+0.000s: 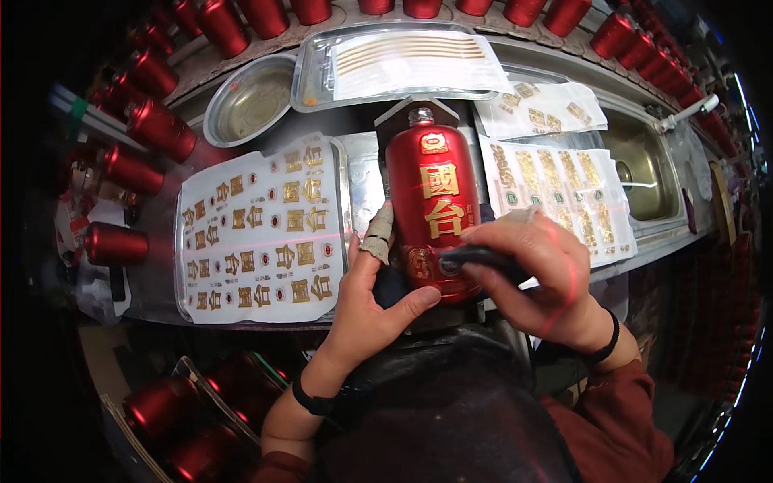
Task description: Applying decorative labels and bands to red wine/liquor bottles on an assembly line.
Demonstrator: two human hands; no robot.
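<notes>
A glossy red bottle point(408, 189) with raised gold characters lies before me, its silver neck pointing away. Along its lower left side my left hand point(376, 294) grips it, the thumb on the lower end and beige wraps round some fingers. My right hand point(535, 266) is closed round a black-handled tool point(483, 259), whose rounded end is at the gold ornament near the bottle's lower end. Most of the tool is covered by my fingers, so its exact kind is hidden. Beneath the bottle, a dark support point(439, 113) shows at its far end.
At left lies a white sheet of gold decals point(258, 233) on a metal tray; another decal sheet point(564, 201) lies right. Behind stand a metal bowl point(250, 101) and a tray point(314, 72) with a gold-striped sheet. A sink point(644, 173) is far right. Several red bottles point(161, 129) surround the bench.
</notes>
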